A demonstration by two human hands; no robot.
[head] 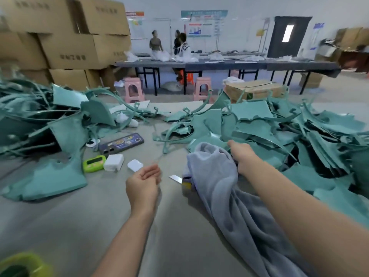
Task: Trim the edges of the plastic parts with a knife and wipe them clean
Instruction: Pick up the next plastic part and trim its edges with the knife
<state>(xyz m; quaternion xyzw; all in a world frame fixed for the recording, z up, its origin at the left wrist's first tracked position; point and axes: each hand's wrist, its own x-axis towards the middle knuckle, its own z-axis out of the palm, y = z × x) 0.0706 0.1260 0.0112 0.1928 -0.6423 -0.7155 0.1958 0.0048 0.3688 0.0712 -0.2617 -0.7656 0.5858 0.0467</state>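
Teal plastic parts lie in two heaps on the grey table [83, 226], a left heap [40, 120] and a right heap [279, 126]. My right hand [242, 154] reaches into the right heap with its thumb on the edge of a glossy teal part [257, 145]; its fingers are hidden behind the hand. A grey cloth [223, 188] lies bunched under that forearm. The knife [176, 178] rests on the table, blade bare and handle tucked under the cloth. My left hand [143, 182] hovers palm up, fingers loosely curled, holding nothing.
A phone [121, 143], a green timer [93, 163], a white charger [113, 162] and an earbud case [135, 165] sit between the heaps. A flat teal part [50, 180] lies front left. Behind are stacked cartons [65, 37], pink stools [132, 89] and people at a long table [229, 64].
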